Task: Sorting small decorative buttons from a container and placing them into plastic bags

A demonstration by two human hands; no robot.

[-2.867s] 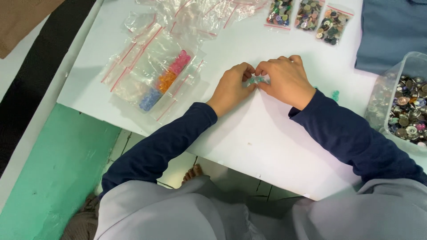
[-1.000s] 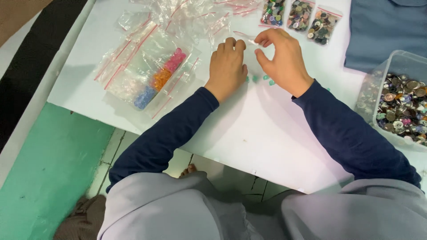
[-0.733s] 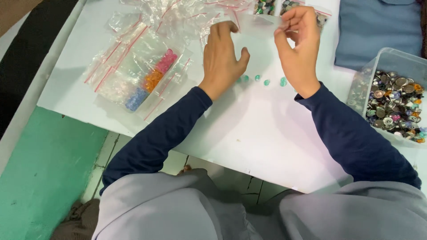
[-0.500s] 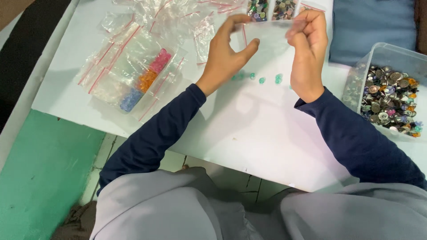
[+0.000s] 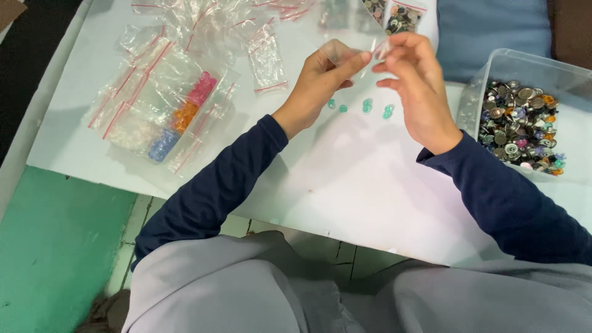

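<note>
While both hands are raised above the white table (image 5: 345,185) in the upper centre of the frame, they hold a small clear zip bag (image 5: 361,52) between them. The left hand (image 5: 320,80) pinches one edge between thumb and forefinger; the right hand (image 5: 416,80) pinches the opposite edge near the top, its other fingers loosely curled. Held this way, the bag's mouth appears to be pulled apart, though whether it is open cannot be told. The bag is thin, transparent and nearly invisible against the table, and it looks empty.

Directly beneath the hands, a short row of teal beads (image 5: 364,108) lies loose on the table, close together, just below the bag. At upper left lies a scatter of empty clear bags with red seal strips (image 5: 265,58), and beside them a set of filled bags holding pink, orange, white and blue beads (image 5: 176,117). At right, a clear plastic tub (image 5: 524,65) holds mixed metal buttons (image 5: 521,126). Two small filled bags (image 5: 394,15) rest at the top edge, beside a blue cloth (image 5: 487,28).
</note>
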